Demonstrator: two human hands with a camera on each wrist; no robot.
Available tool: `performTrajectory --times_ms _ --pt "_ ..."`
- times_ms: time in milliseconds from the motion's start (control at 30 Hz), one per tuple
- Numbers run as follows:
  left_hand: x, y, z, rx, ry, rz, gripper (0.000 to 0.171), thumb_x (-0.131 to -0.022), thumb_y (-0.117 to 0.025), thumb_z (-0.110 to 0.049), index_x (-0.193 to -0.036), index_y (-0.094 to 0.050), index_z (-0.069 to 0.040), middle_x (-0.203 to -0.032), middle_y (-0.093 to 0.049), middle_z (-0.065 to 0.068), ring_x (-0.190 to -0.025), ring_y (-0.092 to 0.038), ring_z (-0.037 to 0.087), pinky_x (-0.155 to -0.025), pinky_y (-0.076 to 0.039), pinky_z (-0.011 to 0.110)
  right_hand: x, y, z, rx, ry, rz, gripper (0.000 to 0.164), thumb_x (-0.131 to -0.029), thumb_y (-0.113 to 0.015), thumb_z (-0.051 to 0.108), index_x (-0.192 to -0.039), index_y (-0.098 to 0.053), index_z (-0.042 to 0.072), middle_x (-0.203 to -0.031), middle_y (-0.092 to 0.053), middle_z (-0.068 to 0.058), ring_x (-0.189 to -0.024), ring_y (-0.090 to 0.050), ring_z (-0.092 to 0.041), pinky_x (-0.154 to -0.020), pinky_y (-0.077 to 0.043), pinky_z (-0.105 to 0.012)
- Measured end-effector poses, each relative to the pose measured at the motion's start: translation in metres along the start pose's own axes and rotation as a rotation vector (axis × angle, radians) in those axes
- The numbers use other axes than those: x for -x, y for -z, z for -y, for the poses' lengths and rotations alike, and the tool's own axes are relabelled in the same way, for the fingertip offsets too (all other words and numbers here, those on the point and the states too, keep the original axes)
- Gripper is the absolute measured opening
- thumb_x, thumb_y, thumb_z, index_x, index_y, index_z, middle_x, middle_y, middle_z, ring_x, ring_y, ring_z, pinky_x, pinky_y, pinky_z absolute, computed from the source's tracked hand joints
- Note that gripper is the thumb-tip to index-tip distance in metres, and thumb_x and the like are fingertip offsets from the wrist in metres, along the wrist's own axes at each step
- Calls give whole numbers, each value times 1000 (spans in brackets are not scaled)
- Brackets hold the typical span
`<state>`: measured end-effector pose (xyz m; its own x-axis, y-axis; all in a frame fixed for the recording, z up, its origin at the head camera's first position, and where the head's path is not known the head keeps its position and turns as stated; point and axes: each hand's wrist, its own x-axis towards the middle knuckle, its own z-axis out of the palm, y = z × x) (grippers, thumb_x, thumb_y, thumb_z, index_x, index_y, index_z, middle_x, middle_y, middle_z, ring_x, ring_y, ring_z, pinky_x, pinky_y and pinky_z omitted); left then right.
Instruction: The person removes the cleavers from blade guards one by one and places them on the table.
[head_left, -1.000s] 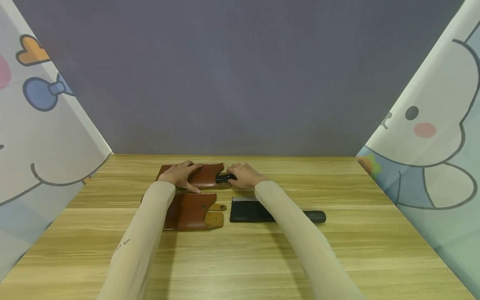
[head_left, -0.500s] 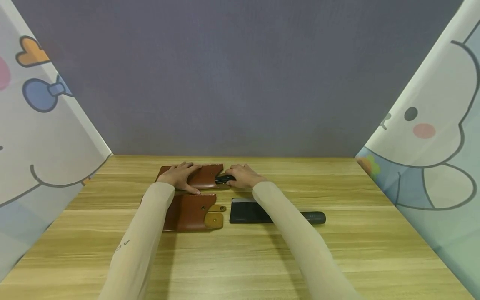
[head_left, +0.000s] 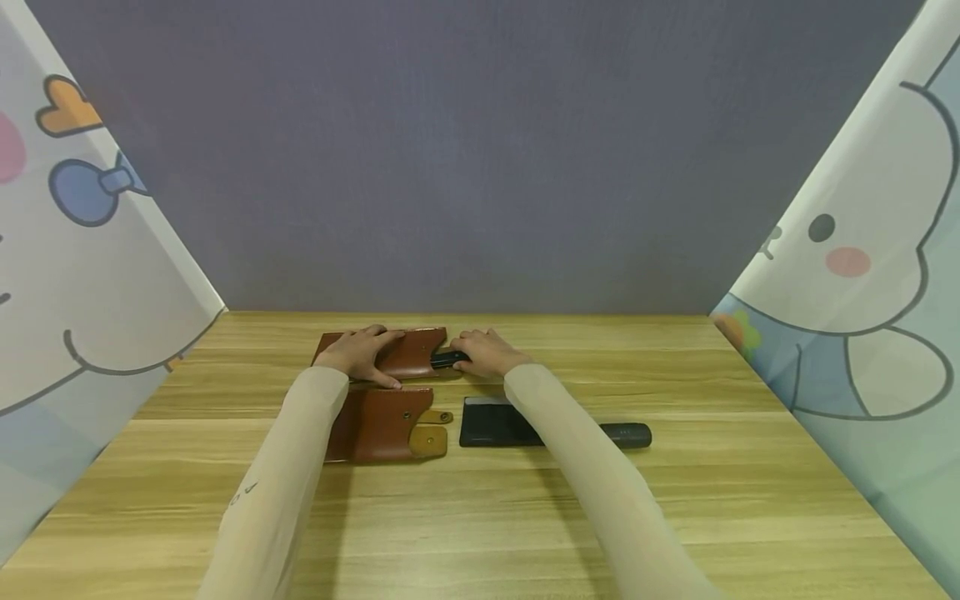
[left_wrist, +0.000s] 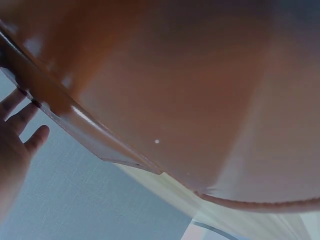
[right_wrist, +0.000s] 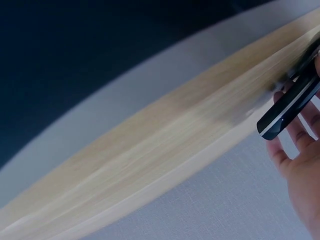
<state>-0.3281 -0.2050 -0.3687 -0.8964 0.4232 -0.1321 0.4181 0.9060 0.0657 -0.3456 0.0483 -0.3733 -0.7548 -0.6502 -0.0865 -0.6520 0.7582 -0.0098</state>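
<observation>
At the back of the table in the head view, my left hand point(head_left: 362, 354) rests with spread fingers on a brown leather sheath point(head_left: 411, 353). From the sheath's right end sticks a black knife handle point(head_left: 447, 358), gripped by my right hand point(head_left: 486, 352); the blade is hidden. The right wrist view shows the handle point(right_wrist: 287, 110) with a silver line along it, fingers around it. Nearer lies a second brown sheath point(head_left: 378, 425) with tan snap straps point(head_left: 428, 440). Right of it, a dark cleaver point(head_left: 497, 425) with a ribbed black handle point(head_left: 628, 434) lies partly under my right forearm.
The wooden table point(head_left: 480, 525) reaches a grey wall point(head_left: 480, 167) at the back. Printed cartoon panels stand at the left point(head_left: 112, 275) and right point(head_left: 855, 275). Both sleeved forearms cross over the near sheath and the cleaver.
</observation>
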Motion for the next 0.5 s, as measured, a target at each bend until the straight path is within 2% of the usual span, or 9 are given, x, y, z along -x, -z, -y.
performTrajectory --times_ms 167,500 --pt "0 0 1 29 -11 -25 103 -62 -68 -67 -145 -28 -20 -142 -34 18 -124 -37 46 -101 -24 63 2 2 0 -1 20 -16 35 -92 -52 37 -120 -55 17 -111 -58 -2 -100 -53 -19 -89 -38 -41" --pt "-1 -4 2 54 -27 -62 101 -62 -69 -66 -144 -30 -22 -138 -36 16 -125 -39 40 -100 -25 64 4 3 1 6 11 -5 36 -92 -51 37 -124 -52 20 -115 -57 0 -103 -53 -18 -95 -37 -42"
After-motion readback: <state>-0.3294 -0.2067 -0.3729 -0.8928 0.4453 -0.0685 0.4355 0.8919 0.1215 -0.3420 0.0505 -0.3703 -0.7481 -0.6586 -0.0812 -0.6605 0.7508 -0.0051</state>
